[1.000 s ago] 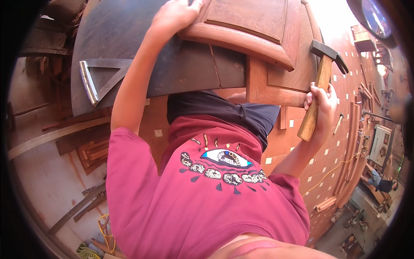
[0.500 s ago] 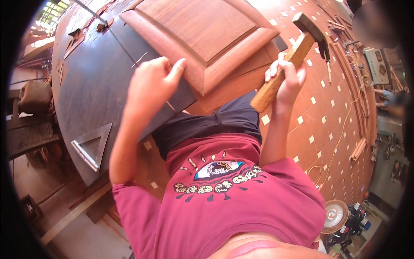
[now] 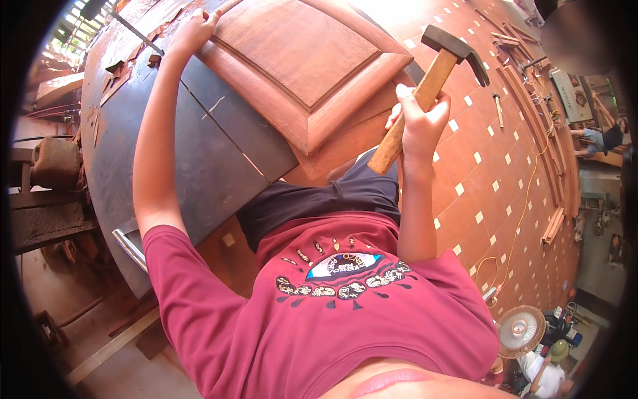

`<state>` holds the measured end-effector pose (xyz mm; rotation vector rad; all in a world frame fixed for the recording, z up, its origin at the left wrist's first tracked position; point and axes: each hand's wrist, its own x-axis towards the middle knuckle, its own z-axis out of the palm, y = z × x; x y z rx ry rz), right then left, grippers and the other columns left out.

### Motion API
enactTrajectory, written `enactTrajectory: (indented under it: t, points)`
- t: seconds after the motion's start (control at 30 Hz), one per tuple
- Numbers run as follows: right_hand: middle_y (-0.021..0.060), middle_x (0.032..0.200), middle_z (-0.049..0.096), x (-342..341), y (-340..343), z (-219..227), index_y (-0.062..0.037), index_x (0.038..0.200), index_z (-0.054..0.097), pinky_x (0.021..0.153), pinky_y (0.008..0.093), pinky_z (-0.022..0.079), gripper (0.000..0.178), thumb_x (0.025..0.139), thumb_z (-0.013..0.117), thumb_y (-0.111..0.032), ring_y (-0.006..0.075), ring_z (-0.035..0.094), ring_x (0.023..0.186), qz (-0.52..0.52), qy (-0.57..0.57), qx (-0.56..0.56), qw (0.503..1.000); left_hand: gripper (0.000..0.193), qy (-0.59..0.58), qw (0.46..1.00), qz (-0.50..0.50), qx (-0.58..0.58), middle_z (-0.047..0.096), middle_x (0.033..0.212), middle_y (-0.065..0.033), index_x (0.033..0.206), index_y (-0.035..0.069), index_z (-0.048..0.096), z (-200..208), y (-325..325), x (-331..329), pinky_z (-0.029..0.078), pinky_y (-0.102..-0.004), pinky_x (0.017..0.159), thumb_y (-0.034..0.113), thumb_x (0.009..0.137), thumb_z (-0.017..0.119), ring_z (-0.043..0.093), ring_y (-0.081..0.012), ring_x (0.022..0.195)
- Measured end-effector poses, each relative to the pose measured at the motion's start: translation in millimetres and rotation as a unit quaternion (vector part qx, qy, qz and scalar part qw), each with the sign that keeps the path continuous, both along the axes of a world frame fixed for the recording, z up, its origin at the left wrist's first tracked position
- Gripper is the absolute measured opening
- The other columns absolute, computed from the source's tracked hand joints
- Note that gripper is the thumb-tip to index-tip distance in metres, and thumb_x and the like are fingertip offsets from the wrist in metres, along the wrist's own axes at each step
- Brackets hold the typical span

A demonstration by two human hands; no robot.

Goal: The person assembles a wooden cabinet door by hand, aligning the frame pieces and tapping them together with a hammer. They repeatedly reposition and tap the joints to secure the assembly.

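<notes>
My right hand (image 3: 425,123) is wrapped round the wooden handle of a hammer (image 3: 432,86), with its dark metal head raised above the tiled floor. A framed wooden cabinet door (image 3: 292,53) with a raised centre panel lies in front of me, overlapping another reddish wooden piece (image 3: 332,149) beneath its near corner. My left arm reaches out over the dark tabletop (image 3: 193,126). At the door's far left edge, my left hand (image 3: 193,32) has its fingers curled together; what they hold, if anything, is too small to make out.
A metal set square (image 3: 129,247) lies by the table's left edge, partly behind my arm. Wood scraps (image 3: 116,83) sit at the far left. Long timber strips (image 3: 531,120) line the floor on the right, near a yellow cord (image 3: 522,206) and a fan (image 3: 520,330). People are in the background.
My left hand has moved away from the door's near corner to its far left edge. The hammer, still in my right hand, has shifted slightly left. The left arm now covers part of the set square.
</notes>
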<state>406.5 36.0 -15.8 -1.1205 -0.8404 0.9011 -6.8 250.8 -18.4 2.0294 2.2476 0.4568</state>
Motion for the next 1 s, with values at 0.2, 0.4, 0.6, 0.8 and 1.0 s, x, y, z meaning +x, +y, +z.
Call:
enactTrajectory:
  t: [0.2,0.4,0.6,0.8,1.0]
  points:
    - [0.0051,0.074,0.057,5.2,8.1,10.2,0.0023,0.110,0.045,0.042,0.0260,0.048,0.047,0.086,0.082,-0.015,0.0102,0.056,0.050,0.064,-0.068,-0.073,0.993,0.063,0.030,0.999,0.007,0.029,0.069,0.118,-0.0310,0.120,0.001,0.064,9.8,-40.6,10.0,0.050,-0.0505,0.099,0.059,0.099,0.051,0.066,-0.0447,0.113]
    - [0.0081,0.076,0.060,26.4,-2.6,6.1,0.0057,0.117,0.047,0.044,0.0293,0.048,0.046,0.087,0.078,-0.010,0.0141,0.058,0.051,0.088,0.000,-0.072,0.994,0.061,0.035,0.995,0.035,0.085,0.070,0.096,-0.0331,0.109,-0.001,0.063,1.2,-118.2,11.9,0.052,-0.0526,0.086,0.059,0.099,0.054,0.068,-0.0500,0.099]
    - [0.0096,0.084,0.061,57.9,-37.8,-12.0,0.0006,0.112,0.045,0.046,0.0293,0.050,0.038,0.089,0.075,-0.005,0.0144,0.058,0.052,0.088,0.024,-0.075,0.993,0.059,0.003,0.997,0.074,0.029,0.069,0.087,-0.0277,0.103,-0.001,0.062,24.6,-198.7,32.9,0.052,-0.0497,0.076,0.058,0.098,0.060,0.068,-0.0460,0.086]
    - [0.0097,0.099,0.056,54.2,-90.9,-52.9,-0.0048,0.120,0.039,0.048,0.0293,0.053,0.051,0.091,0.080,-0.017,0.0136,0.059,0.056,0.072,0.098,-0.038,0.992,0.055,-0.017,0.994,0.109,0.005,0.049,0.070,-0.0056,0.119,0.005,0.061,33.7,-241.9,52.2,0.046,-0.0373,0.068,0.056,0.100,0.061,0.052,-0.0195,0.067]
    - [0.0107,0.105,0.056,39.2,-105.2,-69.6,-0.0055,0.126,0.036,0.049,0.0290,0.055,0.067,0.084,0.087,-0.016,0.0146,0.061,0.060,0.085,0.109,0.029,0.990,0.051,-0.028,0.992,0.117,0.028,0.042,0.068,-0.0028,0.128,0.010,0.060,32.6,-247.9,56.3,0.042,-0.0344,0.064,0.053,0.101,0.061,0.046,-0.0148,0.065]
